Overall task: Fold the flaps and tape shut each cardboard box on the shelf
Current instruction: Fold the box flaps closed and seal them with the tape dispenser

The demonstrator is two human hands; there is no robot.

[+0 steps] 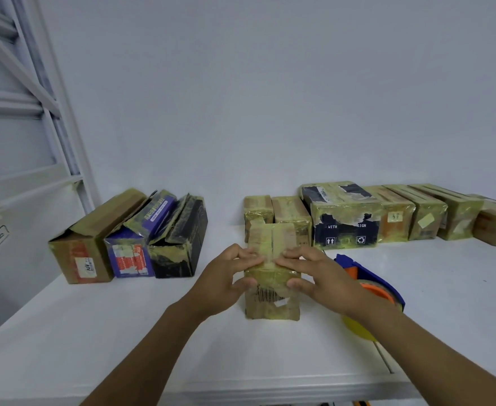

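Head view | small tan cardboard box [271, 291] centred on white shelf [124, 332], long axis pointing away | left hand [226, 278] and right hand [314, 273] both clasp it, fingers [248, 254] pressing top flaps [273, 238] shut | blue-and-orange plastic tape dispenser [371, 278] just right of box, nearest right hand
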